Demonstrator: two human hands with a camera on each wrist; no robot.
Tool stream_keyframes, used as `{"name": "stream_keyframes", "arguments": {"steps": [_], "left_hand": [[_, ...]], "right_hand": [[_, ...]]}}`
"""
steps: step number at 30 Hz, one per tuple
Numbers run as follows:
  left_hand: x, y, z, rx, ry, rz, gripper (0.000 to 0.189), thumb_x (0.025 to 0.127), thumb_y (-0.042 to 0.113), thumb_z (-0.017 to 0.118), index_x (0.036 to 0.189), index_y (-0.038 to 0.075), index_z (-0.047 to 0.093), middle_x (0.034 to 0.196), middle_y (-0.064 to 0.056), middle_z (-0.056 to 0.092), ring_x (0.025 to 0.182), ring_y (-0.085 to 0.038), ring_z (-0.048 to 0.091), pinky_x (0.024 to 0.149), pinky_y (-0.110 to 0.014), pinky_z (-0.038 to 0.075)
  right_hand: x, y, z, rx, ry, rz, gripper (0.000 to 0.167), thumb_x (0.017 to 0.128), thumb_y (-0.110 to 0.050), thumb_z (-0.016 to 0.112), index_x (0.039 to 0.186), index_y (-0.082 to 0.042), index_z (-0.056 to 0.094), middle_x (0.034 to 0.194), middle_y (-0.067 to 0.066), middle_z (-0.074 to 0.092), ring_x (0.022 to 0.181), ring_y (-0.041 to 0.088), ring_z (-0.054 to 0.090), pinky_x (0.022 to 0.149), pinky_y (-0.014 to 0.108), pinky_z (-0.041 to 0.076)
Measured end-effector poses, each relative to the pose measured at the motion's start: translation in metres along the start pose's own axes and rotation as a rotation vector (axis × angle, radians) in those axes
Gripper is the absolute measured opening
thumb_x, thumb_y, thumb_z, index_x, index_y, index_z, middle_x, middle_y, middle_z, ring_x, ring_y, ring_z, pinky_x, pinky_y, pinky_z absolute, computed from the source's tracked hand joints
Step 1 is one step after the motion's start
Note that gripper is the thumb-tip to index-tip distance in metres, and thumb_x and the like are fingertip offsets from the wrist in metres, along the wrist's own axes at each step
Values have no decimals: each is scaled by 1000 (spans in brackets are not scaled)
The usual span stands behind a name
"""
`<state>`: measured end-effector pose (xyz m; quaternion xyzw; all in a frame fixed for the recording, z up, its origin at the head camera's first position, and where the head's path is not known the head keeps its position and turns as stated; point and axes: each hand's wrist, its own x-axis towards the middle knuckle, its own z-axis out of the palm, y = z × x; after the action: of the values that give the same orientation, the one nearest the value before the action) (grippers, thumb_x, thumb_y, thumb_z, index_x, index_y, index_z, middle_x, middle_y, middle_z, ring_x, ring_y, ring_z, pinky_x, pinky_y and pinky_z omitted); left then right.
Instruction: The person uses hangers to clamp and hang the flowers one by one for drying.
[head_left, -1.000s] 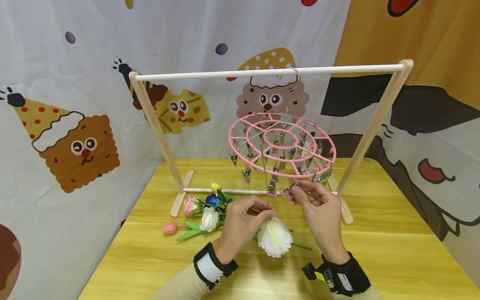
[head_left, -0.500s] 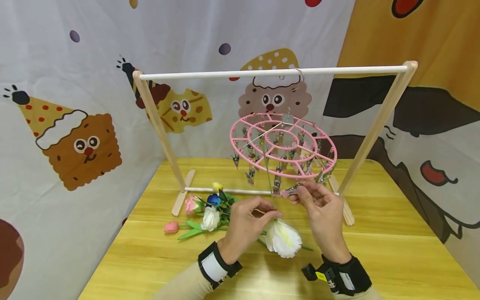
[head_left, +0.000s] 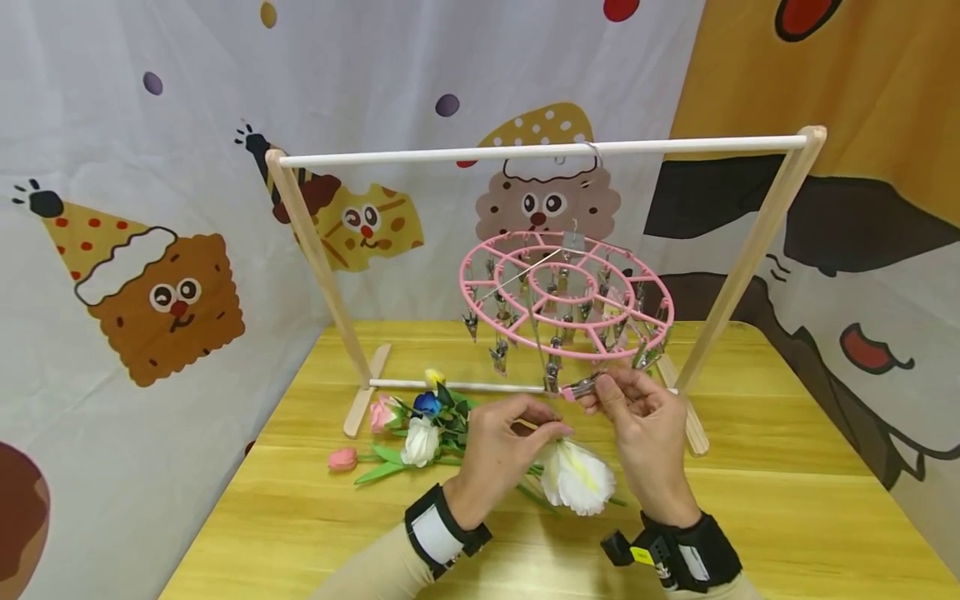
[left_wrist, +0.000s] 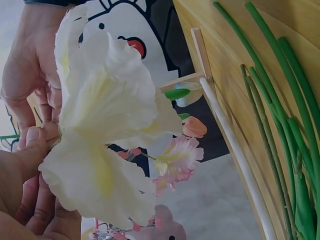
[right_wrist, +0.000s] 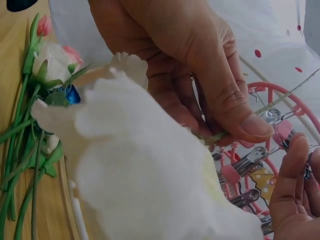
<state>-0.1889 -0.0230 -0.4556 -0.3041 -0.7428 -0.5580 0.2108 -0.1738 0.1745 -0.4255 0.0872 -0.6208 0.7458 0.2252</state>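
My left hand (head_left: 498, 446) pinches the thin green stem (right_wrist: 218, 136) of a white artificial flower (head_left: 579, 479) just behind its bloom. The bloom, with ruffled petals and yellow streaks, tips down to the right over the table. My right hand (head_left: 645, 425) pinches a metal clip (head_left: 583, 387) with pink tips between thumb and fingers. That clip is at the front of a round pink drying hanger (head_left: 462, 287), its tips pointing left towards the stem. In the right wrist view, the left thumb and stem are close beside the right fingertips (right_wrist: 297, 150).
The hanger hooks onto a white rod (head_left: 420, 155) on a wooden stand (head_left: 757, 250); several other clips dangle from it. A pink flower (left_wrist: 177, 159) and an orange tulip (left_wrist: 194, 127) hang there. Loose flowers, including a white rose (head_left: 421, 442) and a pink tulip (head_left: 342, 459), lie left.
My left hand has shifted right with the white flower, whose bloom has swung further right. The right hand stays nearly in place, the held clip now showing more plainly.
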Motion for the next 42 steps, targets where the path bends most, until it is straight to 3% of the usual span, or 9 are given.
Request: {"name": "stream_keyframes", "arguments": {"steps": [8, 14, 32, 42], "left_hand": [[2, -3, 1, 24, 21, 26, 15, 95, 16, 99, 100, 11, 86, 95, -6, 89, 84, -7, 85, 70, -21, 70], [5, -2, 2, 17, 7, 11, 16, 95, 17, 99, 102, 12, 86, 96, -6, 89, 85, -7, 84, 70, -21, 70], [5, -5, 14, 58, 24, 90, 19, 89, 14, 102, 95, 11, 84, 90, -5, 88, 77, -6, 82, 63, -12, 64], [5, -5, 15, 27, -16, 37, 22, 91, 15, 101, 104, 8, 85, 97, -9, 89, 84, -16, 87, 69, -15, 67]], "right_hand": [[0, 3, 1, 8, -9, 13, 16, 114, 0, 72, 115, 16, 73, 90, 8, 84, 76, 17, 82, 75, 26, 71], [1, 4, 2, 26, -14, 19, 15, 114, 1, 72, 114, 16, 73, 89, 8, 83, 74, 15, 81, 73, 26, 71], [0, 4, 4, 33, -46, 79, 13, 115, -2, 71, 116, 11, 75, 91, 2, 83, 79, 10, 82, 75, 23, 71], [-2, 5, -3, 89, -112, 128, 20, 118, -5, 68, 132, 9, 73, 102, 2, 86, 88, 10, 85, 88, 26, 73]]}}
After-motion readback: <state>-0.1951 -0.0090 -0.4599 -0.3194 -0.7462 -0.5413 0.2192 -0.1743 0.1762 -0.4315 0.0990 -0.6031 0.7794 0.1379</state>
